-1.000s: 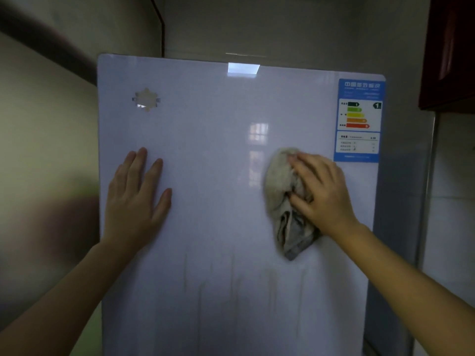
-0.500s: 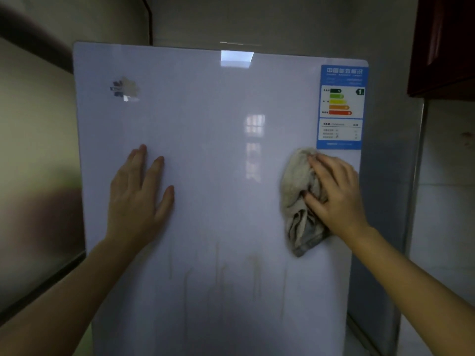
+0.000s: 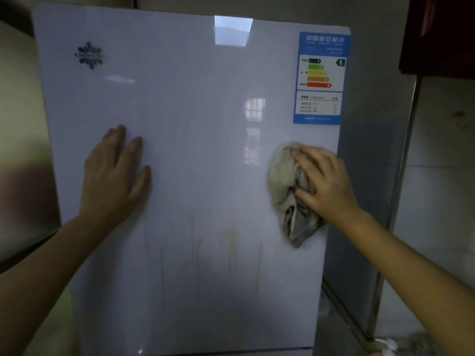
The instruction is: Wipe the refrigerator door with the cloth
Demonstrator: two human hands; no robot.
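The glossy white refrigerator door fills the middle of the view. My right hand presses a crumpled beige-grey cloth against the door near its right edge, just below the blue energy label. My left hand lies flat on the door's left half, fingers apart, holding nothing. Faint brownish drip streaks run down the door's lower middle.
A dark red cabinet hangs at the upper right. The fridge's grey side panel and a tiled wall lie to the right. A blurred wall stands close on the left. A snowflake logo marks the door's upper left.
My right hand has slid the cloth rightward toward the door's right edge. The left hand stays flat in place. The view has shifted closer and slightly upward.
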